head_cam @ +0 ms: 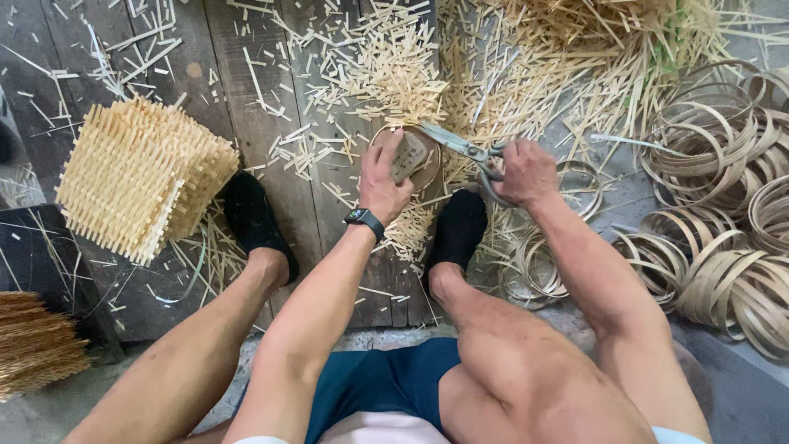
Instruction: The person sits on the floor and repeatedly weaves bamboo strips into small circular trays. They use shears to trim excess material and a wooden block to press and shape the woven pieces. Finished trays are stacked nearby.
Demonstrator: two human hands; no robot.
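Observation:
My left hand (380, 182), with a black watch on the wrist, holds a small round woven bamboo piece (411, 156) with a ring rim, above the wooden floor. My right hand (526, 171) grips the handles of grey metal scissors (460, 146). The blades point left and reach the top edge of the woven piece. Both hands work between my knees, just above my two black-socked feet.
A stack of square woven bamboo mats (140, 177) lies at the left. Cut bamboo offcuts (394, 70) cover the planks ahead. Coiled bamboo rings (723, 205) pile up at the right. A bundle of thin sticks (33, 341) sits at the lower left.

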